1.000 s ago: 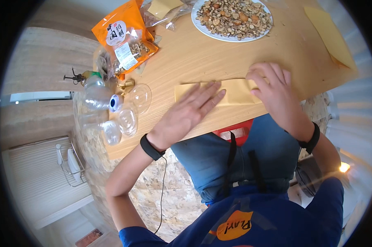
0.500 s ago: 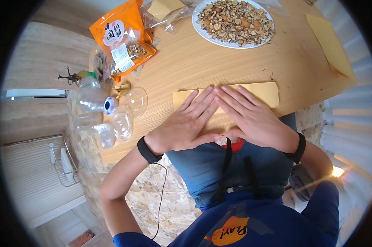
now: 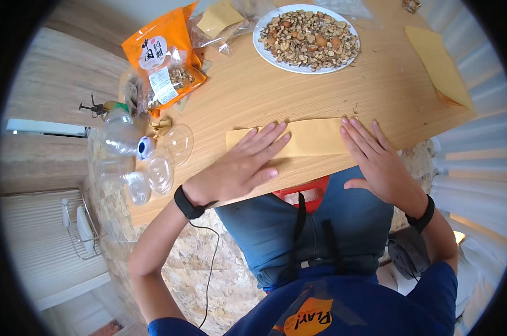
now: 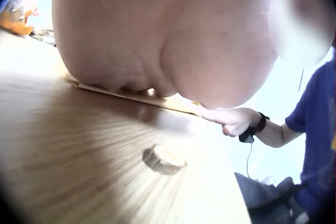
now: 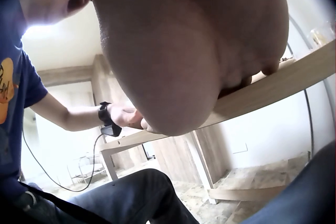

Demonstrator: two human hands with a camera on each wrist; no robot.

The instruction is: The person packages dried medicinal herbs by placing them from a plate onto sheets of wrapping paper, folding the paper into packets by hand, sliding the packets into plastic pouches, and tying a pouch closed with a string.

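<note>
The folded yellow paper strip lies flat along the near edge of the bench. The left hand and right hand are both unclenched and grasp nothing, straight fingers resting on its left part and right end. The step in hand looks like smoothing the fold; the next move would call for even pressure with the layers kept aligned. Beyond sit a white plate of dried slices and an orange bag, with clear plastic containers at the left. The right hand hides the strip's right end; palms block much of both wrist views, and whether the layers meet squarely is unclear.
</note>
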